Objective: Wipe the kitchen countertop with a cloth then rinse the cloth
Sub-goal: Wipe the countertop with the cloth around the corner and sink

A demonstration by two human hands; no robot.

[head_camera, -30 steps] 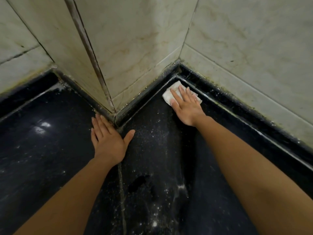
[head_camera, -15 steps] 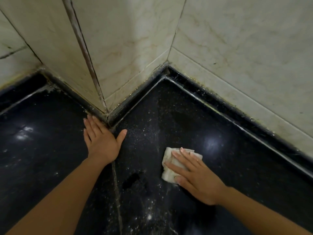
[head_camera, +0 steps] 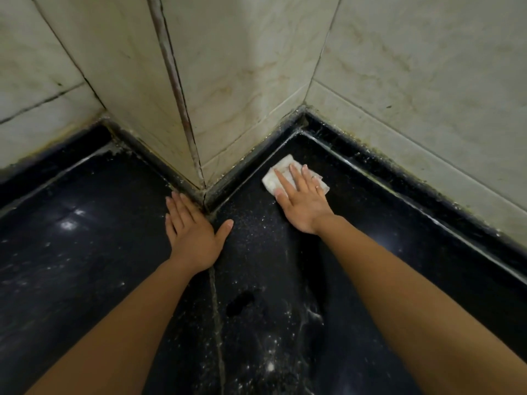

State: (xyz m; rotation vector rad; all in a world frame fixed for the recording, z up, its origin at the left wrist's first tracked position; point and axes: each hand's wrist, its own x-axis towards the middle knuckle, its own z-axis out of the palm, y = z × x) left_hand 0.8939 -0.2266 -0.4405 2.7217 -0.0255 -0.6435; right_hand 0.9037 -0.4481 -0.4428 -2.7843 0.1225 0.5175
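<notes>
Cloth (head_camera: 282, 173), small, white, folded, lies flat on dark speckled countertop (head_camera: 385, 252) at far right, near the inner corner w/ the tiled wall (head_camera: 427, 81). Right hand (head_camera: 302, 199) lies palm down on it, fingers (head_camera: 296, 173) straight & slightly spread, pressing not pinching (ring on one finger). Left hand (head_camera: 192, 226) rests flat on bare counter just beside the jutting wall edge, fingers together, thumb splayed to the right. White specks & wet smears on near counter, plus a seam (head_camera: 216, 309) running toward the viewer.
</notes>
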